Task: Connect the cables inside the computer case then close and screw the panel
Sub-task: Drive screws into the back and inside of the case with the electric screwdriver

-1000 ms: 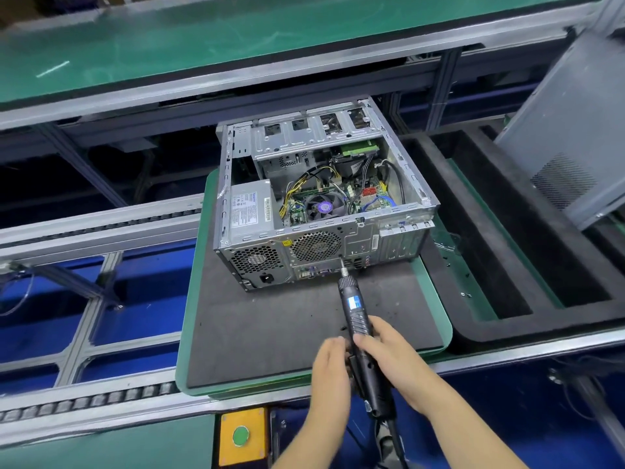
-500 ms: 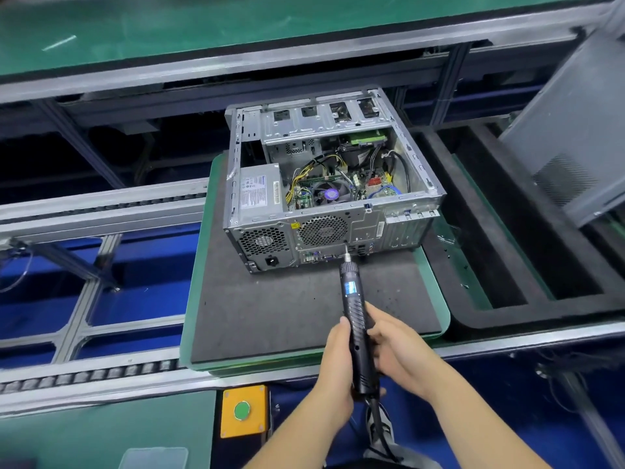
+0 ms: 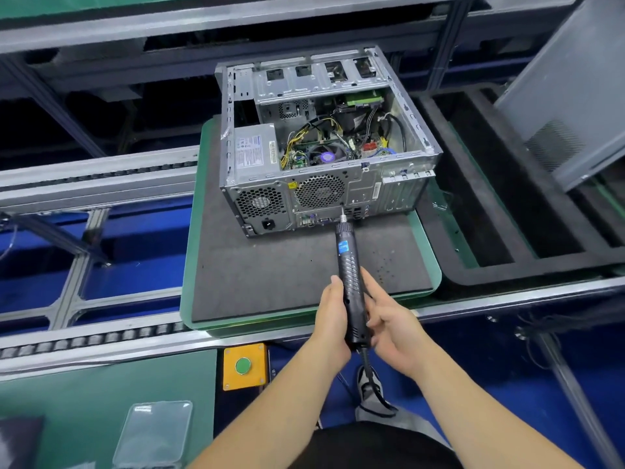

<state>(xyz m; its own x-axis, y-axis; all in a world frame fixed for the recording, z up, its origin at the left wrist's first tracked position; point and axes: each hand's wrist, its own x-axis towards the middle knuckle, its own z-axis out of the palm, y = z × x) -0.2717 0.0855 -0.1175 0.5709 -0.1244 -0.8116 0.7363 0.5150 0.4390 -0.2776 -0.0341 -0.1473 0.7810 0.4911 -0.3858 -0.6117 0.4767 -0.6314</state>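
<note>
An open grey computer case [image 3: 399, 184] lies on its side on a black foam pad [image 3: 270, 272], its rear face toward me. Inside I see coloured cables [image 3: 304, 137], a fan and a power supply. A black electric screwdriver [image 3: 350, 279] with a blue label points at the rear face, its bit touching just below the round fan grille. My left hand [image 3: 333, 319] and my right hand [image 3: 392, 323] both grip its handle. The grey side panel [image 3: 571, 96] leans upright at the far right, off the case.
The pad sits on a green pallet [image 3: 192, 231] on a roller conveyor. A black foam tray [image 3: 507, 214] lies to the right. A yellow box with a green button [image 3: 242, 366] is at the near edge. A clear plastic box [image 3: 154, 434] rests on the green bench.
The view has shifted, so the case appears farther right and higher. The screwdriver stays pointed at the rear face, and both hands keep their grip on it.
</note>
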